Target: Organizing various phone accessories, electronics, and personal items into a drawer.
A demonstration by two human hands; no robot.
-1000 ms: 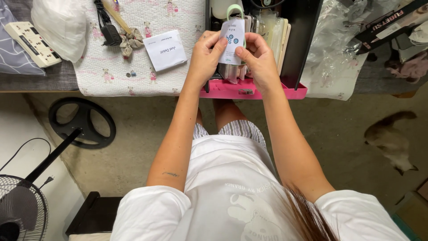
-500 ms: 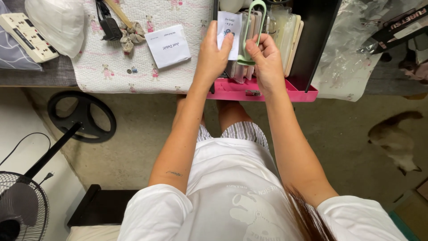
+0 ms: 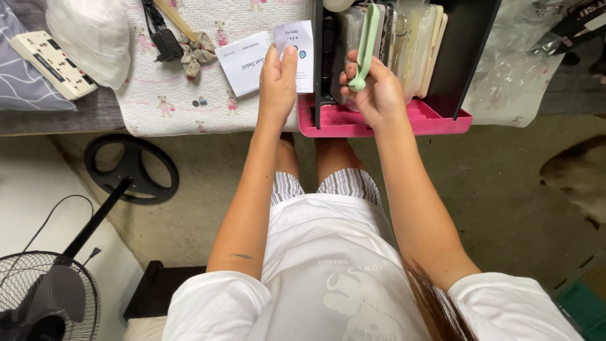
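Note:
My left hand [image 3: 276,82] holds a small white card [image 3: 297,53] with blue dots, lifted over the quilted cloth just left of the pink drawer [image 3: 385,120]. My right hand [image 3: 374,91] grips a pale green loop-shaped tool [image 3: 366,47] by its lower end, upright above the drawer. Several clear flat packets [image 3: 410,44] stand on edge inside the drawer behind the tool.
A white folded leaflet [image 3: 243,63] lies on the cloth [image 3: 170,110] beside my left hand. A power strip [image 3: 53,63], white bag [image 3: 88,38], black adapter [image 3: 165,39] and wooden stick lie left. A fan [image 3: 44,303] stands on the floor; clear plastic [image 3: 511,76] lies right.
My left hand has carried the card leftward, away from the green tool. My right hand kept the tool and shifted it slightly right over the drawer.

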